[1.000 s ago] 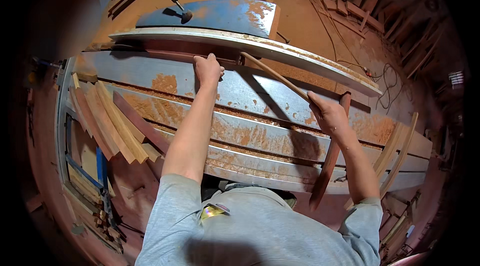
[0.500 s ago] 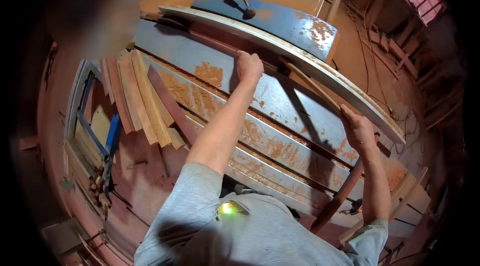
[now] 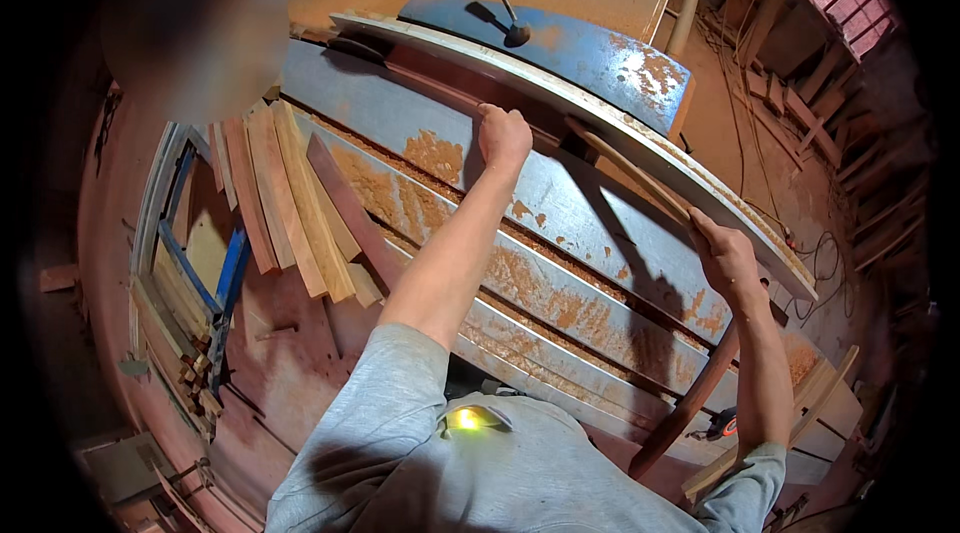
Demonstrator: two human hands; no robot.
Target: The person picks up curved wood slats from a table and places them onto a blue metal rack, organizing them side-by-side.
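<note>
My right hand (image 3: 725,255) is closed around the near end of a stick (image 3: 630,169), which slants above the metal table (image 3: 560,205), its far end close to the long board (image 3: 770,259). My left hand (image 3: 507,141) is apart from the right, its fingers curled near this board; whether they grip something, I cannot say. I judge the present step as handling the stick; the next move calls for a steady right hold. I can read no brand, label or writing.

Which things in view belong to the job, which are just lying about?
Seem in use:
thin wooden strip, in the right grip
slotted metal table beneath
long pale rail alongside

Seem idle:
dark-headed tool on the blue panel
orange-and-black item, lower right
</note>
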